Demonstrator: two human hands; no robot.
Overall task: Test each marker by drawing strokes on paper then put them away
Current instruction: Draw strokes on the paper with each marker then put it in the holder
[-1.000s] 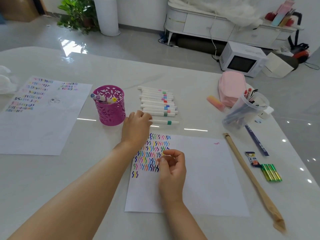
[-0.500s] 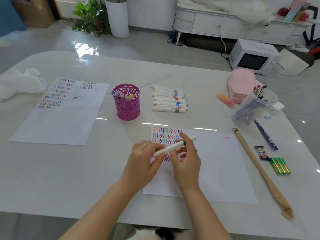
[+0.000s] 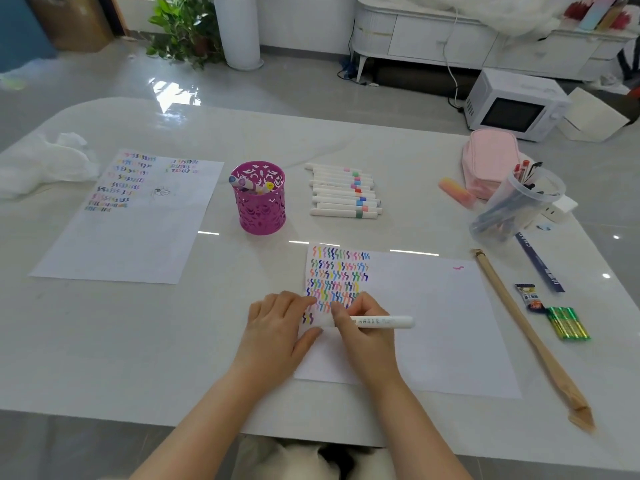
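My right hand (image 3: 360,327) grips a white marker (image 3: 384,321) that lies almost level over the near sheet of paper (image 3: 433,323), its barrel end pointing right. My left hand (image 3: 277,327) lies at the sheet's left edge, thumb pressed by the marker's hidden tip end; whether it holds the cap is hidden. Rows of coloured zigzag strokes (image 3: 337,275) fill the sheet's upper left corner. A row of several white markers (image 3: 344,195) lies behind the sheet. The magenta cup (image 3: 261,209) to their left holds a few markers.
A second sheet with strokes (image 3: 128,216) lies at the left, a white cloth (image 3: 45,164) beyond it. At the right are a pink pouch (image 3: 490,161), a clear cup of pens (image 3: 516,202), a long wooden stick (image 3: 526,334), a ruler (image 3: 538,261) and green batteries (image 3: 568,327).
My left hand took a marker from beside the row and brought it over the paper. Both hands met on it, and now the right hand grips the barrel.
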